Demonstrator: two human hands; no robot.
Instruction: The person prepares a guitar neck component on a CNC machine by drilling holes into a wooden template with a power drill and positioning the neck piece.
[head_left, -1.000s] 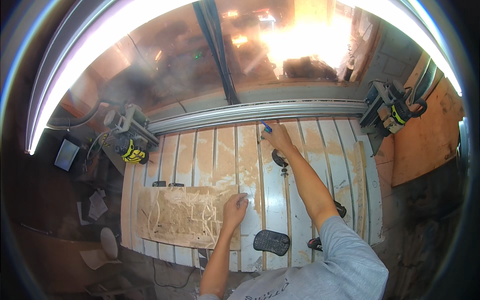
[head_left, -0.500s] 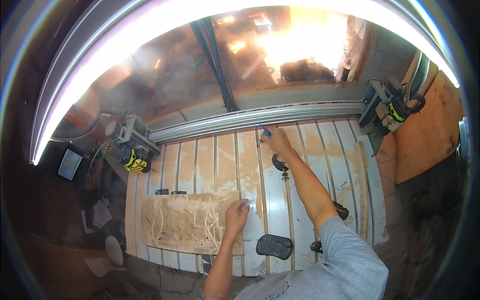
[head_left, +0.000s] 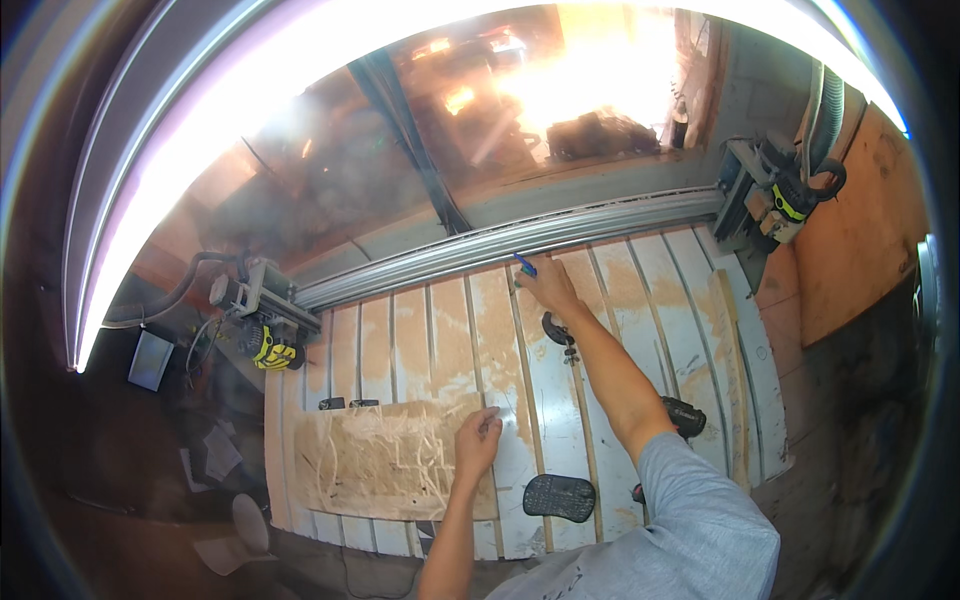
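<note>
Slotted bench (head_left: 555, 410), black keypad (head_left: 559, 497), dark clamp (head_left: 552, 330) near right hand (head_left: 550, 285)

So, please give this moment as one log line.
right hand: holds blue pen-like object; left hand: near carved brown wooden board; black rounded keyboard: untouched

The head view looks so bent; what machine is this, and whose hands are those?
A fisheye camera worn on the head looks down, bending straight edges. The wearer's right hand holds a blue pen-like object near a metal beam; the left hand is at the right end of a carved wooden board, and its grip is unclear. A small black keyboard also lies on the slotted table. The beam, with a tool head at its left end, suggests a CNC router, a computer-guided cutter.
</note>
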